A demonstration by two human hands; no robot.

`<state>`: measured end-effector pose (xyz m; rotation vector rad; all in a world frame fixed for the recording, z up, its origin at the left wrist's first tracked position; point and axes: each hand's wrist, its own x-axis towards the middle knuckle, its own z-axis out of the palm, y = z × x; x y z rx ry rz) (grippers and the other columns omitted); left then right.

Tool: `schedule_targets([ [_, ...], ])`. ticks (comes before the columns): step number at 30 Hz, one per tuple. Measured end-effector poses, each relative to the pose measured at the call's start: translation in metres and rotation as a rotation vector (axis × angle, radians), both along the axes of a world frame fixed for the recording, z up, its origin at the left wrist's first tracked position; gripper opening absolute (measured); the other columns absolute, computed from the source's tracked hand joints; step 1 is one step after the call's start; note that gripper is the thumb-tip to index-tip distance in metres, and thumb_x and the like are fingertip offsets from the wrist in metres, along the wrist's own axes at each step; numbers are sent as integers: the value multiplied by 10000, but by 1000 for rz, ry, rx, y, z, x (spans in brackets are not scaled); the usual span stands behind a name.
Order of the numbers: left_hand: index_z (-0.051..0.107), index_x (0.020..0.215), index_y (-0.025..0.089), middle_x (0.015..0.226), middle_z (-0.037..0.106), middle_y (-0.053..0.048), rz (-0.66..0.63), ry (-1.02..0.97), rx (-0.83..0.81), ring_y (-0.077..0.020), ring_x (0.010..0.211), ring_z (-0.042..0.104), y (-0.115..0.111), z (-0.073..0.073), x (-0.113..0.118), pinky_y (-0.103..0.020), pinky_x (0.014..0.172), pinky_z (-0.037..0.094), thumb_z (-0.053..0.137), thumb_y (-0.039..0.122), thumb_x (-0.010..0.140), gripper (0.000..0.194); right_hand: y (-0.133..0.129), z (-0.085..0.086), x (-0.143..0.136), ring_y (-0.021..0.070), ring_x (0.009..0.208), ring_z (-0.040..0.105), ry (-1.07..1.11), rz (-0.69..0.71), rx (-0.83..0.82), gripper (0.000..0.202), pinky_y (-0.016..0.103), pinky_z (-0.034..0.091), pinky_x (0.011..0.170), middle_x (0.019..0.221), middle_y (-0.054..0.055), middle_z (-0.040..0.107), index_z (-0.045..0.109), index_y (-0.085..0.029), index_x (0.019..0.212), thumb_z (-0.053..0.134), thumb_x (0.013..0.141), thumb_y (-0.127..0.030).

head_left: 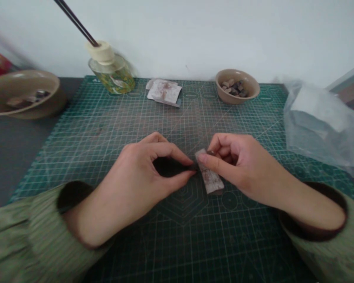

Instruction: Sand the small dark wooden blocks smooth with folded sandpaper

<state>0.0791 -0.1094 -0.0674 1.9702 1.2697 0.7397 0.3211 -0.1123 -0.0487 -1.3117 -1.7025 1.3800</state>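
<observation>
My left hand (147,167) reaches in over the mat, its thumb and fingertip pinched on a small dark piece (194,168). Just right of it, my right hand (238,159) grips a folded whitish sheet (211,179) with brown stains, thumb on top. The sheet slants toward me, close above the green cutting mat (179,243). A small dark bit (211,152) shows between the right thumb and fingers; its shape is unclear.
At the back stand a diffuser bottle (115,76) with sticks, stained folded sheets (165,92) and a small bowl of brown pieces (237,98). A larger bowl (44,104) is at left, a clear plastic bag (312,133) at right.
</observation>
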Motion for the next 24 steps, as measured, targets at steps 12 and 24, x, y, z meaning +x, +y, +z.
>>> schedule_targets([
  [12, 892, 906, 316, 941, 796, 28, 16, 19, 15, -190, 853, 749, 1, -1, 2, -363, 802, 530, 912, 271, 814, 104, -2, -6, -6, 94, 513, 545, -110, 29, 108, 281, 234, 354, 451, 609, -70, 630, 651, -206, 819, 888, 959, -260],
  [24, 884, 904, 313, 928, 806, 50, 7, 13, 38, -176, 862, 756, 1, -2, 2, -349, 808, 534, 901, 221, 811, 132, 0, -4, -8, 84, 485, 509, -92, 53, 152, 257, 235, 327, 434, 576, -79, 598, 623, -212, 776, 823, 933, -172],
])
